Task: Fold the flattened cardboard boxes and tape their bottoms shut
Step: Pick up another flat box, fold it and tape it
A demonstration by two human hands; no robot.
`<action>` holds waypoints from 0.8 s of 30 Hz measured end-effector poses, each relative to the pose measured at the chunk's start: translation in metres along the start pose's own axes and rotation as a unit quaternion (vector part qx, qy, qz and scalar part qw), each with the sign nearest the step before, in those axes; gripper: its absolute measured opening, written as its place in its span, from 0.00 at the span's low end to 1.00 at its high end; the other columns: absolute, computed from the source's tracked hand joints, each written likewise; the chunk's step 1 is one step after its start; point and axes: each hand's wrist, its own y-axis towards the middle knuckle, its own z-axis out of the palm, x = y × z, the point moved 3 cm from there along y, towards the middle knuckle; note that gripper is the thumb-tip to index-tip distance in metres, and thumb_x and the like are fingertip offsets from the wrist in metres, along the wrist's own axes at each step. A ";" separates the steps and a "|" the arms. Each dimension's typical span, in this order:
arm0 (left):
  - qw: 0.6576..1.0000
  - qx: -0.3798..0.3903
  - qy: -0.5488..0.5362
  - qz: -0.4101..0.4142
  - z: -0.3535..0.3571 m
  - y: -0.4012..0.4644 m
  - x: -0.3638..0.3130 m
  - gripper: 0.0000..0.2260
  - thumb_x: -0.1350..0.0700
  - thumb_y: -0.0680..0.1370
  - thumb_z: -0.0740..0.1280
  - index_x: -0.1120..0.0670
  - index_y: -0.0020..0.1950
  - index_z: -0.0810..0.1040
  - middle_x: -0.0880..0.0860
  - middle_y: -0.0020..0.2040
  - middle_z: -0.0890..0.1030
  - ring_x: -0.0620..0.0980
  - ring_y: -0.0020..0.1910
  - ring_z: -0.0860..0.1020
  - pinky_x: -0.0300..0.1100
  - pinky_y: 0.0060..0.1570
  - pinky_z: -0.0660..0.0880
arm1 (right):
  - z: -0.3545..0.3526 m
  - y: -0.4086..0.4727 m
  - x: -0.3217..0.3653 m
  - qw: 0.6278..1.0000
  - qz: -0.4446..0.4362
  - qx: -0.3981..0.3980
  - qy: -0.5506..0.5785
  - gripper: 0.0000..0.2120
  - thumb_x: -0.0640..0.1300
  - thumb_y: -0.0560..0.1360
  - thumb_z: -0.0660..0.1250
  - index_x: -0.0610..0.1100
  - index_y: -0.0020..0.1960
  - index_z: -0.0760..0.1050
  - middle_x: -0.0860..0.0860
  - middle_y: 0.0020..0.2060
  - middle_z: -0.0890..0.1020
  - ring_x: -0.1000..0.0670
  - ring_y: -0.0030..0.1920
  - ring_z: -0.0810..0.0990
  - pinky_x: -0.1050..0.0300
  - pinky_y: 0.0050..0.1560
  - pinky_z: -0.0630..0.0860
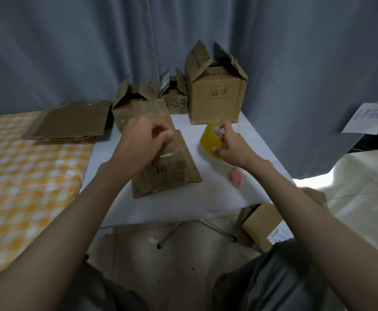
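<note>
A small cardboard box (172,173) lies on the white table (183,205) in front of me, its taped side up. My left hand (143,140) hovers over the box's far end with fingers curled, blurred; whether it pinches a tape end I cannot tell. To the right, my right hand (230,144) grips a yellow tape roll (208,140) just above the table. Three folded boxes stand at the table's far edge: a large one (217,95), a small one (174,97) and a medium one (134,102). Flattened cardboard (69,122) lies on the checked surface at left.
A pink cutter (236,178) lies on the table near my right wrist. An orange checked cloth (26,176) covers the surface to the left. More cardboard boxes (262,225) sit on the floor at right. Grey curtains hang behind, with a paper note (367,118) at right.
</note>
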 end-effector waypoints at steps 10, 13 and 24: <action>0.982 -0.122 -0.117 -0.084 -0.016 -0.048 0.065 0.02 0.58 0.75 0.73 0.52 0.43 0.85 0.50 0.35 0.82 0.49 0.36 0.79 0.40 0.39 0.79 | 0.042 0.014 0.001 0.993 -0.050 -0.097 -0.034 0.07 0.38 0.70 0.69 0.42 0.48 0.75 0.46 0.43 0.81 0.43 0.46 0.78 0.48 0.48 0.75; 0.969 -0.120 -0.181 -0.120 -0.012 -0.049 0.071 0.02 0.57 0.75 0.74 0.53 0.42 0.85 0.52 0.33 0.82 0.54 0.36 0.82 0.53 0.42 0.82 | 0.027 -0.002 0.041 0.980 -0.017 -0.158 0.121 0.04 0.44 0.75 0.68 0.44 0.45 0.80 0.48 0.37 0.83 0.48 0.41 0.81 0.53 0.44 0.76; 0.881 -0.100 -0.397 -0.236 0.021 -0.068 0.078 0.06 0.57 0.73 0.76 0.56 0.46 0.83 0.52 0.40 0.82 0.51 0.43 0.83 0.43 0.44 0.81 | 0.034 -0.024 0.069 0.942 0.085 -0.008 0.326 0.08 0.41 0.71 0.77 0.41 0.42 0.78 0.46 0.31 0.79 0.50 0.34 0.80 0.48 0.44 0.81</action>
